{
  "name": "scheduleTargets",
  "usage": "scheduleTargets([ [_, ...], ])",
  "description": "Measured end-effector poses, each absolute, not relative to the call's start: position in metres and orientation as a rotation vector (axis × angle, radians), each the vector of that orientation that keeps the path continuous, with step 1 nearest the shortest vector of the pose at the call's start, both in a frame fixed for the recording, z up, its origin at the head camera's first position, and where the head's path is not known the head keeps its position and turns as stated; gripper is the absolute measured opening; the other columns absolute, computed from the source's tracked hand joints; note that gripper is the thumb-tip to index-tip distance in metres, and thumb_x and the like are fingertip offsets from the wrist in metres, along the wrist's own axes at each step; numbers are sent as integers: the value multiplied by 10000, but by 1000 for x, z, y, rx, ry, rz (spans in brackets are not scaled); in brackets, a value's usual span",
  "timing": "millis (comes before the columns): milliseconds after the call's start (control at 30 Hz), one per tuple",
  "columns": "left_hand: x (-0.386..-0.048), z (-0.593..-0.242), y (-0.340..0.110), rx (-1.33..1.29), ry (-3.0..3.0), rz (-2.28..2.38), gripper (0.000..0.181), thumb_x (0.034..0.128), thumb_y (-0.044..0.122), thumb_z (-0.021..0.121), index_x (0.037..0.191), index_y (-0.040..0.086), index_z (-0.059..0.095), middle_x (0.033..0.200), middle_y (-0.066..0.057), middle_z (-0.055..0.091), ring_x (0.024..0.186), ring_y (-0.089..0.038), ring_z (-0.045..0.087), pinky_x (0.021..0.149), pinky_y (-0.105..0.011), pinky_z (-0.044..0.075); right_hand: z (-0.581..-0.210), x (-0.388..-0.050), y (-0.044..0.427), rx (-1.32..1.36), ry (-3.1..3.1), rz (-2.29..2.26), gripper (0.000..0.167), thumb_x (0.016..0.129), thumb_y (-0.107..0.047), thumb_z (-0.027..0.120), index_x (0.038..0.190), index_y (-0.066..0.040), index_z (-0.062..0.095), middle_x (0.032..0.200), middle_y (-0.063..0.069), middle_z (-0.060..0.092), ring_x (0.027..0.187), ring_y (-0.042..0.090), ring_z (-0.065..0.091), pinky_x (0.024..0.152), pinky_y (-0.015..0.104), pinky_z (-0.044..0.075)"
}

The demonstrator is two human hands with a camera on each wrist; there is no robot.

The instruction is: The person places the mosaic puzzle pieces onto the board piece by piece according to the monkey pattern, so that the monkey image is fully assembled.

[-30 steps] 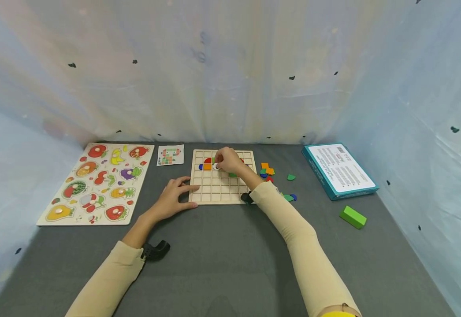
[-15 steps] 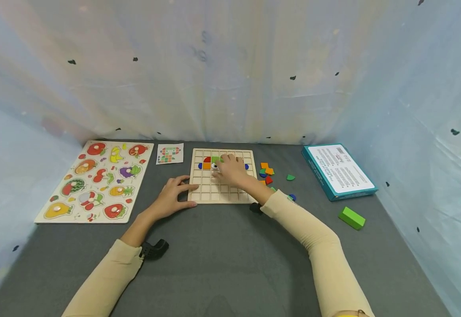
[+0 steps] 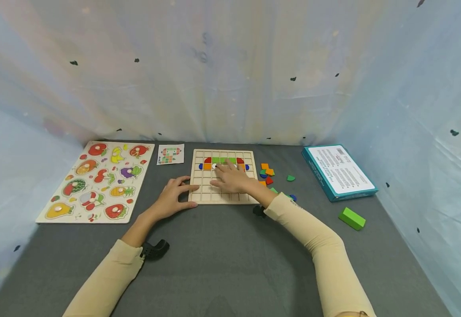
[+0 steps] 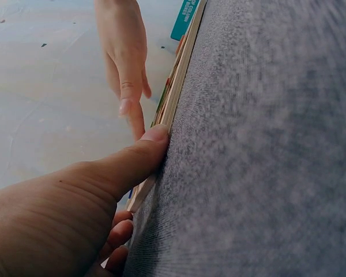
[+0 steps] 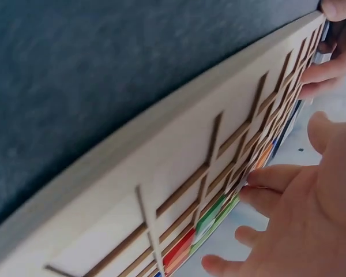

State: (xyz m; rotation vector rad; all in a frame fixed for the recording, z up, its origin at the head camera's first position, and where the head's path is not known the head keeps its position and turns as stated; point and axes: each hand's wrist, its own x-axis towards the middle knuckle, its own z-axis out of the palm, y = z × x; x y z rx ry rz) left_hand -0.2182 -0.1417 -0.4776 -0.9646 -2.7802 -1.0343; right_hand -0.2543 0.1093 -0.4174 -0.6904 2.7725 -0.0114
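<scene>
A wooden grid board [image 3: 206, 197] lies on the grey table. My left hand [image 3: 169, 196] holds its front left corner, with the thumb at the front edge and fingertips by the left side in the left wrist view. My right hand [image 3: 232, 178] is over the board, fingers straight and spread, fingertips at a round white piece [image 3: 214, 166]. Green squares [image 3: 222, 160] fill the row above, between a left red piece [image 3: 208, 160] and a right red one [image 3: 240, 160]. In the lower row sit an orange square [image 3: 207, 166] and blue pieces [image 3: 247, 167]; the right hand partly hides this row.
Loose colored pieces [image 3: 269, 172] lie right of the board, some beside the right sleeve. A pattern card [image 3: 170, 154] and a fruit puzzle [image 3: 103, 189] lie left. A teal box [image 3: 339, 171] and a green block [image 3: 352, 218] are at right.
My right hand pinched at the white piece earlier; its fingers have since straightened and spread, drawing slightly toward me and uncovering the green row. My left hand stays at the board's corner.
</scene>
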Motion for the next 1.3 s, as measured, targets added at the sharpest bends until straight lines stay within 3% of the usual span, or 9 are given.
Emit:
scheduleTargets([
  [267,-219,-477,-142,-966,-2784,-1033,610,842,360,808,1369,110,629,1516,-222,383,1266,-419,374,993,-630,311,-419,-259,113,-739,2762,-80,684,1050,-574,304,1599,-169,255,1659,71,166,1518,353,37,1154,609,147],
  [500,-221,-479,-142,-972,-2764,-1029,607,833,351,818,1360,110,637,1508,-226,392,1255,-417,380,980,-625,319,-415,-263,122,-814,2714,-114,780,1000,-629,417,1595,-149,260,1659,88,154,1510,395,5,1157,606,137],
  [700,-219,-476,-141,-964,-2783,-1028,606,845,365,805,1367,110,631,1518,-226,383,1272,-425,372,990,-633,308,-412,-272,134,-909,2668,-146,831,946,-625,546,1588,-164,288,1658,60,172,1516,365,-22,1117,669,175],
  [900,-218,-477,-142,-959,-2793,-1021,615,838,358,812,1369,110,629,1519,-225,379,1273,-418,365,994,-632,303,-414,-276,139,-945,2618,-221,854,944,-616,558,1595,-150,260,1665,59,143,1517,358,-42,1122,658,178],
  [1167,-219,-478,-143,-969,-2775,-1025,613,839,354,811,1370,109,628,1518,-224,380,1274,-421,361,988,-636,299,-409,-260,152,-960,2716,-428,802,958,-515,608,1572,-91,314,1670,119,57,1511,386,-23,1106,701,128],
  [1300,-219,-478,-142,-974,-2772,-1032,611,837,345,815,1370,109,628,1523,-219,376,1286,-417,353,998,-631,291,-404,-243,184,-941,2750,-595,659,955,-387,665,1482,-39,478,1637,202,154,1494,440,24,1104,706,115],
])
